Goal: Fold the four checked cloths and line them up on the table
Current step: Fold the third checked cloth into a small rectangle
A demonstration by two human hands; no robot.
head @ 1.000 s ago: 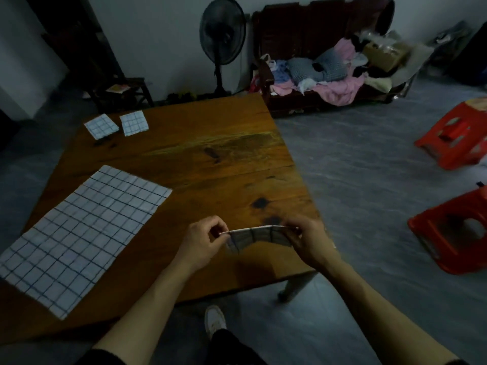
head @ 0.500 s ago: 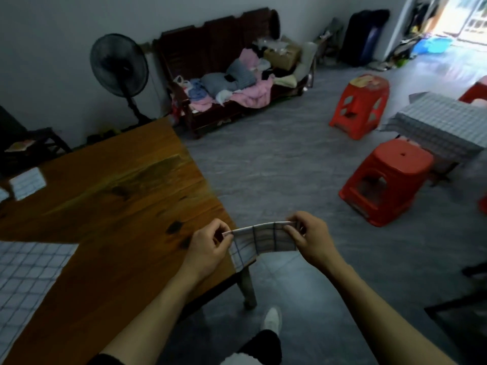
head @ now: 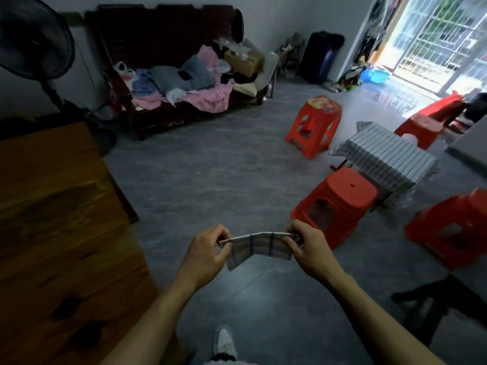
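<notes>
While both hands — left (head: 204, 252), right (head: 307, 250) — pinch the folded cloth (head: 259, 247) over the floor, off the bench (head: 52, 219), a slack grip could drop it.

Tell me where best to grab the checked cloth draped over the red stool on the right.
Pinch the checked cloth by a free corner overhanging the red stool, coming from above. It lies spread flat with its edges drooping clear, so a corner probably lifts without bunching.

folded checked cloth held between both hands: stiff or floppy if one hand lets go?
Probably floppy: the folded checked cloth sags between the left hand and right hand, one lower corner drooping. Likely light, since fingertip pinches carry it. The folds may open if released.
</notes>
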